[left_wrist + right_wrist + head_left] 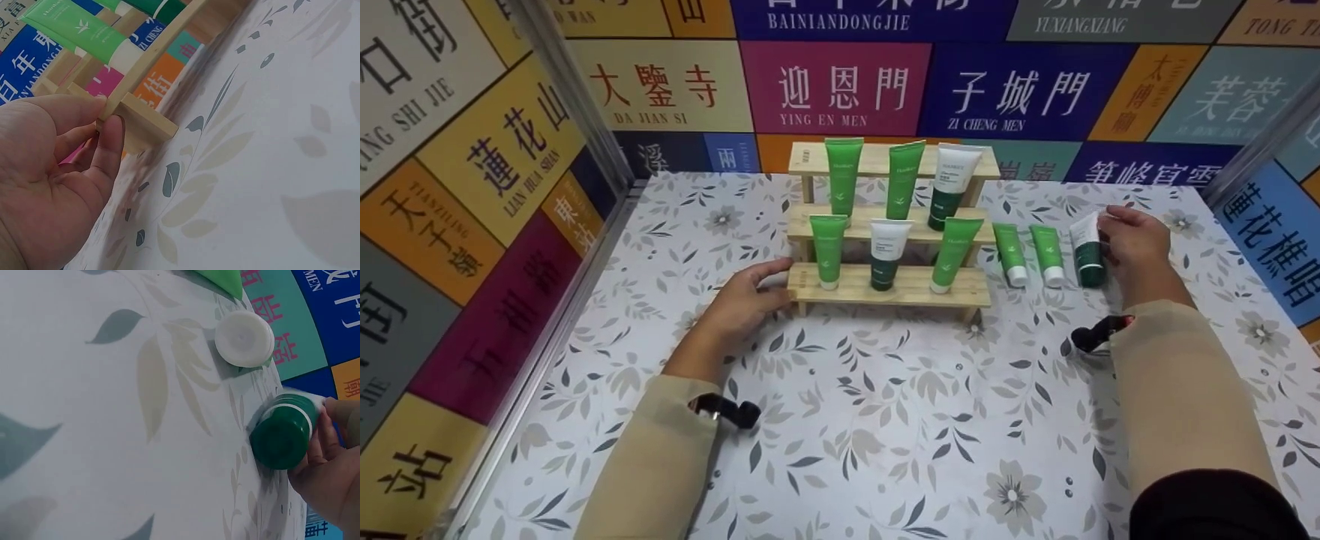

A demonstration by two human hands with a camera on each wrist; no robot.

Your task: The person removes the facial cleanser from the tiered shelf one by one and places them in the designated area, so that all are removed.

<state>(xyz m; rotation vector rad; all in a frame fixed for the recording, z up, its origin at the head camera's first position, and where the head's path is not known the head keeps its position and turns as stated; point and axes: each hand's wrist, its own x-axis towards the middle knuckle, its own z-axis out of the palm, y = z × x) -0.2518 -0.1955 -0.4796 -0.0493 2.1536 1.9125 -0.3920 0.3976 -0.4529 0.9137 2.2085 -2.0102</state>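
Observation:
My left hand (744, 306) is at the left end of a three-step wooden display rack (889, 295); in the left wrist view its thumb and fingers pinch the corner of the lowest shelf board (121, 93). At the right, my right hand (1140, 244) holds a white and dark green tube (1086, 251) by its side as it lies on the table. The right wrist view has that tube's green cap (281, 439) facing the camera, with fingers along one side. Two small green tubes (1009, 253) (1046, 255) with white caps lie left of it.
Three tubes stand on the rack's bottom step, a white and green one (887, 255) in the middle. Three more stand on the middle step, including a green one (842, 176). A floral cloth (870, 420) covers the table. Printed panels (840, 86) enclose the back and sides.

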